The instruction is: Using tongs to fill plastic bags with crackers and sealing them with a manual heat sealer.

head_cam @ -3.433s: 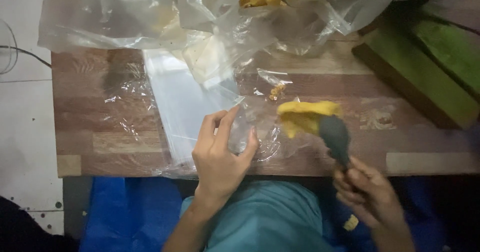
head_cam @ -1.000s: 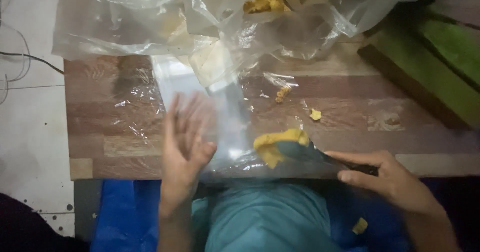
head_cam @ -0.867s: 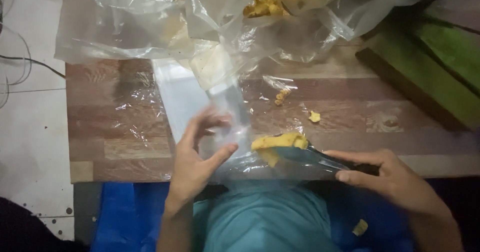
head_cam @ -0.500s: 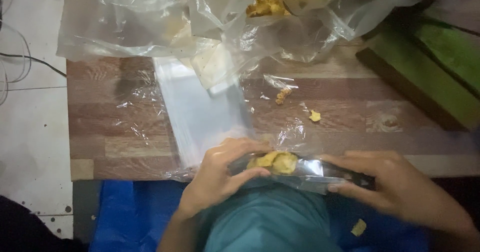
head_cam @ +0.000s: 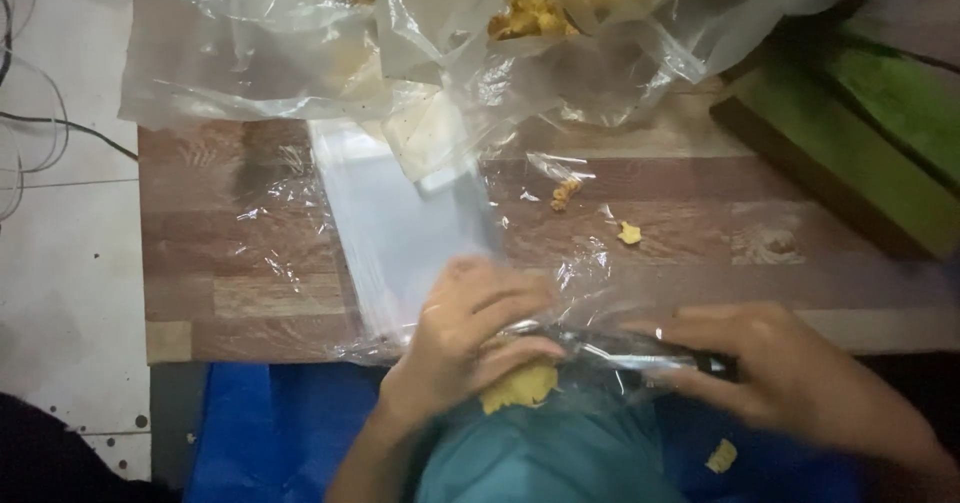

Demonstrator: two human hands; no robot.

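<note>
Here, at the near edge of a brown wood-grain plank table (head_cam: 250, 253), the left hand (head_cam: 470, 338) curls its fingers narrowly over a small clear plastic bag (head_cam: 575, 363) and a pale yellow, crinkled chip-like piece of food (head_cam: 520, 388) lodged at the bag's mouth, just under the fingertips and touching them. The right hand (head_cam: 790, 378) closes around the handle of a dark, slim metal scoop (head_cam: 640, 353), whose long axis runs roughly level, left to right, from that hand toward the left one; its tip lies inside the bag. The yellow piece sits below and to the left of the scoop, nearer the left hand. A stack of flat clear plastic bags (head_cam: 400, 233) lies on the table just beyond the left hand, and a big crumpled clear plastic sack of yellow snacks (head_cam: 530, 13) sits at the far edge. Two yellow crumbs (head_cam: 628, 233) lie well apart from both hands. Motion blur smears the right hand, and the plastic film hides the scoop's bowl, so what it carries cannot be made out
</note>
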